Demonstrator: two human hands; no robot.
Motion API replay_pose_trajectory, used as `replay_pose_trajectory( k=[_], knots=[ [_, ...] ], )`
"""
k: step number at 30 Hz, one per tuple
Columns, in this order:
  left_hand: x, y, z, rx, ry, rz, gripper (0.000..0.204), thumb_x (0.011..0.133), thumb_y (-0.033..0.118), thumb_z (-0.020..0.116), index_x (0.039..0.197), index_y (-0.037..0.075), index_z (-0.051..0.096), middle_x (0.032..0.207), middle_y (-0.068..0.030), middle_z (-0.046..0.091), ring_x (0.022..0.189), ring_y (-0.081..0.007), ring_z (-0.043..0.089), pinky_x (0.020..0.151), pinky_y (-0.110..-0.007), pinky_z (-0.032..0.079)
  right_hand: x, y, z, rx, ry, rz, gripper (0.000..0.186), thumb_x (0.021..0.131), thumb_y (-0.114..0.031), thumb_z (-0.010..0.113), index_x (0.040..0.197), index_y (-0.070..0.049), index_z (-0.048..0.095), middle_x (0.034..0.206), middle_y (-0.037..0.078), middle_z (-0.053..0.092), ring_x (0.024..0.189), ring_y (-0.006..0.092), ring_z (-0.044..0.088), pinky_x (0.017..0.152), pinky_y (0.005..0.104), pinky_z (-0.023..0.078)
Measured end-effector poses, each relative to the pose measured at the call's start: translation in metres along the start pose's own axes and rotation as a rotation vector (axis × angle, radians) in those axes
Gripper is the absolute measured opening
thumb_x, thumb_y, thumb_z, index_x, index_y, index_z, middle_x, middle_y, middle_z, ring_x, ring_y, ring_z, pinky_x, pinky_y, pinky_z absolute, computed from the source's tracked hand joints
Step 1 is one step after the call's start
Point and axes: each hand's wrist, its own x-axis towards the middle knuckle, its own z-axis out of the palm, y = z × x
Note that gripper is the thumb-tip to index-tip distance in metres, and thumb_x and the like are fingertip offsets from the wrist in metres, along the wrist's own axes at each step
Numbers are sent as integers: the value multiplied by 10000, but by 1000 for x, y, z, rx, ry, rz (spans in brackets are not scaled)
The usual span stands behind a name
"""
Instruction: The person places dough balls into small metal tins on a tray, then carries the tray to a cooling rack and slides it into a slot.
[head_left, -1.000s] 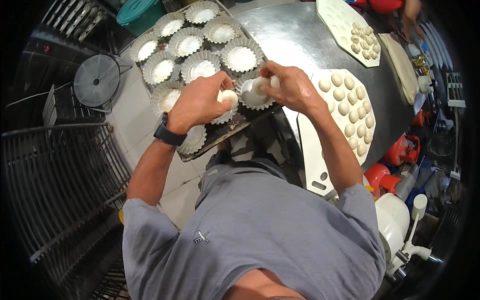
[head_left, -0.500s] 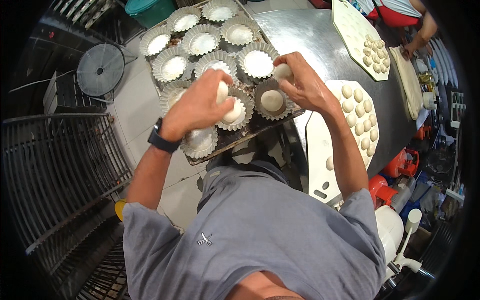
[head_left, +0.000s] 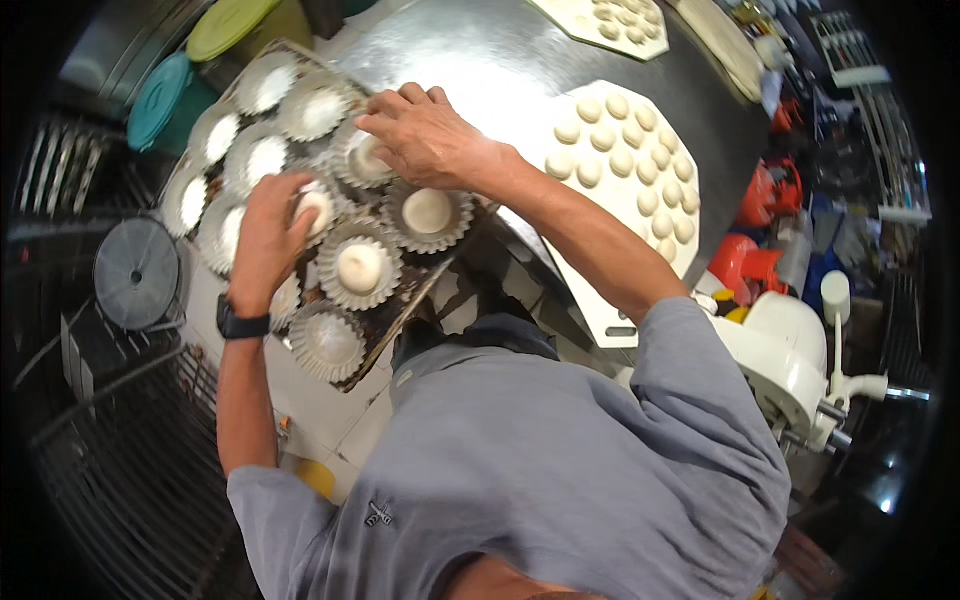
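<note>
A dark baking tray (head_left: 385,345) carries several fluted metal tins, many with white powder inside. My left hand (head_left: 268,235), with a dark watch on its wrist, curls its thumb and fingers around a pale dough ball (head_left: 319,207) at one tin. Over a neighbouring tin, my right hand (head_left: 425,140) has its fingers spread, and a second dough ball (head_left: 366,160) lies in that tin beside its thumb. Closer to me, two tins each hold a round of dough: one round (head_left: 360,268) in the middle and another round (head_left: 427,212) to its right.
On the metal table (head_left: 480,60), a cream board (head_left: 615,300) bears several dough balls. A second board (head_left: 560,15) with smaller pieces lies behind it, near a long dough strip (head_left: 720,45). Lidded bins (head_left: 165,105) stand far left, a rack (head_left: 130,450) near left, a white machine (head_left: 775,350) right.
Both hands have lowered their dough balls to tins farther from me. My right hand's fingers have spread off its ball. The view has shifted, moving the tray leftward in the picture.
</note>
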Motion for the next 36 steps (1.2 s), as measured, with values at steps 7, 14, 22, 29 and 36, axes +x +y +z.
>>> replay_pose_trajectory(
  k=[7, 14, 22, 29, 36],
  knots=[
    [38, 127, 16, -47, 116, 44, 370, 823, 9, 749, 1181, 31, 657, 1198, -158, 659, 1138, -333, 623, 1007, -405, 475, -158, 172, -77, -51, -154, 625, 251, 893, -165, 686, 1104, -32, 718, 1025, 169, 709, 936, 359, 671, 839, 420, 537],
    [102, 229, 232, -305, 73, 137, 436, 911, 101, 687, 1298, -50, 555, 1281, -264, 605, 1200, -421, 564, 1042, -462, 455, -248, 196, -58, 23, -184, 648, 313, 797, -209, 753, 991, 28, 693, 896, 229, 684, 939, 412, 647, 854, 484, 520],
    [167, 208, 327, -166, -139, -163, 402, 828, 225, 759, 1118, -28, 643, 991, -213, 651, 1027, -349, 615, 875, -466, 522, -290, 211, -85, 1083, 346, 1090, 382, 905, -146, 651, 1263, -47, 564, 1065, 70, 641, 912, 172, 633, 854, 331, 517],
    [195, 224, 345, -1382, 161, -664, 392, 869, 198, 694, 1150, -59, 600, 1026, -187, 681, 856, -226, 681, 792, -380, 576, -281, 278, -100, 654, 253, 1108, 424, 886, -349, 683, 1073, 31, 693, 999, 148, 718, 909, 229, 685, 881, 374, 552],
    [226, 193, 374, -251, 9, -296, 322, 688, 323, 734, 782, 17, 760, 793, -232, 720, 757, -377, 726, 740, -427, 587, -264, 256, -76, 171, 1, 848, 410, 709, -336, 788, 869, 18, 656, 821, 213, 681, 757, 348, 662, 705, 454, 505]
  ],
)
